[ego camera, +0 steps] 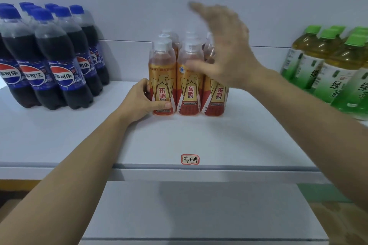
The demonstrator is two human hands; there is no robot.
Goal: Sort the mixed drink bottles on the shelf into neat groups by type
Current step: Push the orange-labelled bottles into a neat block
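shelf [179,139] front bare | cola bottles [49,61] left | tea bottles [328,69] right

Three bottle groups stand apart on the shelf [199,141] before us.

At the left we see the cola bottles [53,61], in the middle the energy drink bottles [189,77] in rows running back toward the wall, at the right the tea bottles [326,65]. A handwritten label [190,159] sits on the shelf's front edge, before the middle group.
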